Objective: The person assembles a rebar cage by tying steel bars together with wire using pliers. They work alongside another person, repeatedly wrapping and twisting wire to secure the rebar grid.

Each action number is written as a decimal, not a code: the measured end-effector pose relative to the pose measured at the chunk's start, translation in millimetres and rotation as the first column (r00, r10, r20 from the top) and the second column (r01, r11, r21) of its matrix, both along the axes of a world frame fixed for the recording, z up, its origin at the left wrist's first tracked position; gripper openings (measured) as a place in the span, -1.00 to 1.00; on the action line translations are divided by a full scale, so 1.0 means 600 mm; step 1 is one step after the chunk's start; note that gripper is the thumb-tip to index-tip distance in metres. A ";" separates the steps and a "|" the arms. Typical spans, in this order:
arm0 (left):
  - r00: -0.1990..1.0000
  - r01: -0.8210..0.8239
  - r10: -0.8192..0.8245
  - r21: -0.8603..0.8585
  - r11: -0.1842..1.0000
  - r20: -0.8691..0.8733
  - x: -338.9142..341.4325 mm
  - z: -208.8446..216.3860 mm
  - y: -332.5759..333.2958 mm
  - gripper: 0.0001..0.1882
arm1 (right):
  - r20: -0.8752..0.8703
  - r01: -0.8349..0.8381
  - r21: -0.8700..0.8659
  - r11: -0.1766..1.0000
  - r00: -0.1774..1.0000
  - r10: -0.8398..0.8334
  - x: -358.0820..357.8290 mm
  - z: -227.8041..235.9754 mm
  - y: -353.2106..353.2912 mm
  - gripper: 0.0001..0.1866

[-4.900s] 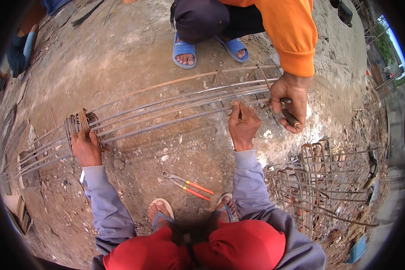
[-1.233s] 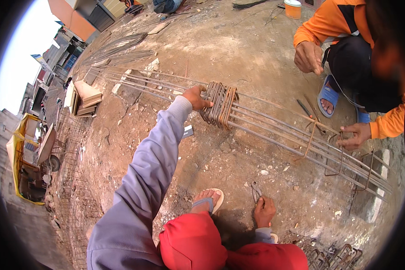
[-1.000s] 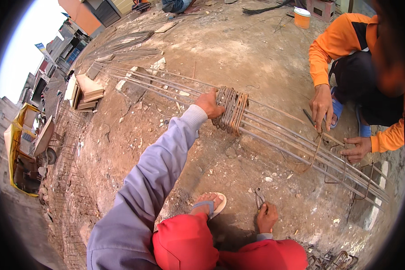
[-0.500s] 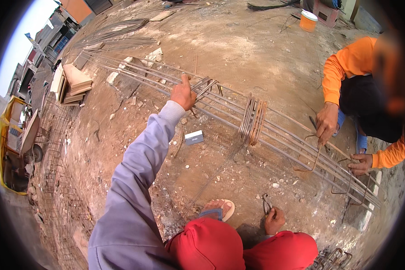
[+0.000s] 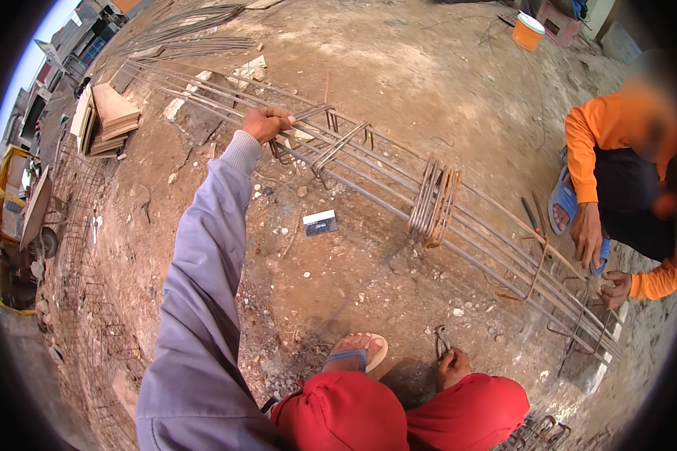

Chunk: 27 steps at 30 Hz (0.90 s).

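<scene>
Long steel reinforcing bars (image 5: 380, 203) run from far left to near right, threaded through bent-rod stirrups. My left hand (image 5: 267, 125) is closed on a rectangular stirrup (image 5: 281, 150) toward the far end of the bars. A little to its right hangs another group of stirrups (image 5: 340, 147), and a tight bunch of rusty stirrups (image 5: 435, 201) sits mid-length. Low by my red-clad knee, my right hand (image 5: 453, 368) grips a pair of pincers (image 5: 442, 342), jaws pointing away. The fingers of that hand are partly hidden.
At the right, a co-worker in an orange top (image 5: 588, 143) crouches with both hands by the bars' near end. A small dark and white box (image 5: 320, 223) lies on the dirt. Stacked boards (image 5: 113, 113), a wheelbarrow (image 5: 41, 218) and an orange bucket (image 5: 527, 32) stand farther off.
My left hand has slid left along the bars with a stirrup, leaving a gap to the others. The co-worker's upper hand has moved off the bars. My right hand still holds the pincers.
</scene>
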<state>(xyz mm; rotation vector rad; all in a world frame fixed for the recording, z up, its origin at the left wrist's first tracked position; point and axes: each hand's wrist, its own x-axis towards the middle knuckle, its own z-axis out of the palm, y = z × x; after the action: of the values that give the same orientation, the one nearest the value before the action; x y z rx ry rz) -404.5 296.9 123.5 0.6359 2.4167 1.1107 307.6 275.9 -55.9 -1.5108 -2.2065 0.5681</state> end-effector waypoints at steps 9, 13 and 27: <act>0.825 0.193 -0.375 -0.413 0.890 -0.423 0.099 0.017 0.015 -0.34 | -0.089 0.034 0.032 0.999 0.996 -0.031 -0.010 0.002 -0.001 -0.91; 0.696 0.155 -0.439 -0.478 0.865 -0.568 0.203 0.031 0.051 -0.30 | -0.096 0.000 0.063 0.998 0.995 0.006 -0.002 -0.013 0.002 -0.91; 0.701 -0.009 -0.126 -0.184 0.983 -0.702 0.081 -0.068 0.014 -0.69 | -0.106 -0.005 0.050 0.999 0.994 0.011 0.002 -0.013 0.001 -0.89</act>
<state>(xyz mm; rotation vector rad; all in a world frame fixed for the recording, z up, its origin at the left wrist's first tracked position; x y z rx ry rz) -355.7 305.3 82.5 1.2645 3.0557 0.6645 308.9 276.3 -63.4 -1.4139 -2.1308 0.5781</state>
